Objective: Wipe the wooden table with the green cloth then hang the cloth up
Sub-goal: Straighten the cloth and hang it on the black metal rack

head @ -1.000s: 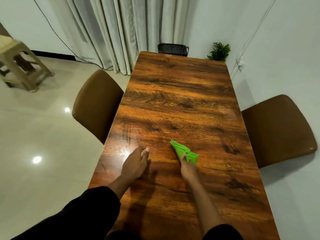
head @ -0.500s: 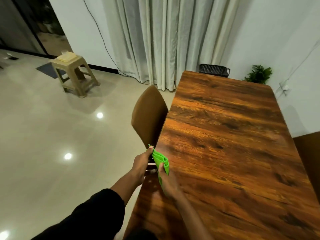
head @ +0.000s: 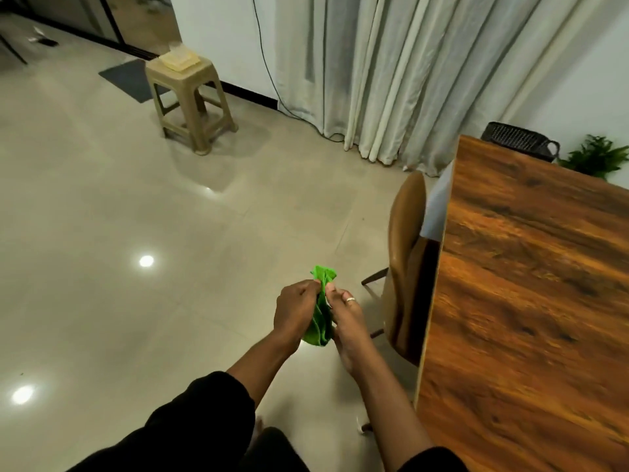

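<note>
The green cloth is bunched up between both my hands, held in the air over the tiled floor, left of the table. My left hand grips its left side and my right hand, with a ring on one finger, grips its right side. A crumpled end of the cloth sticks up above my fingers. The wooden table fills the right of the view, its long left edge about a forearm's length from my hands.
A brown chair is tucked against the table's left edge, close to my right hand. A beige plastic stool stands on the floor far left. Grey curtains, a black basket and a green plant lie beyond the table.
The cloth has left the table: my right hand carried it off the left edge, my left hand joined it, and both now hold it over the floor. My view has swung left.
</note>
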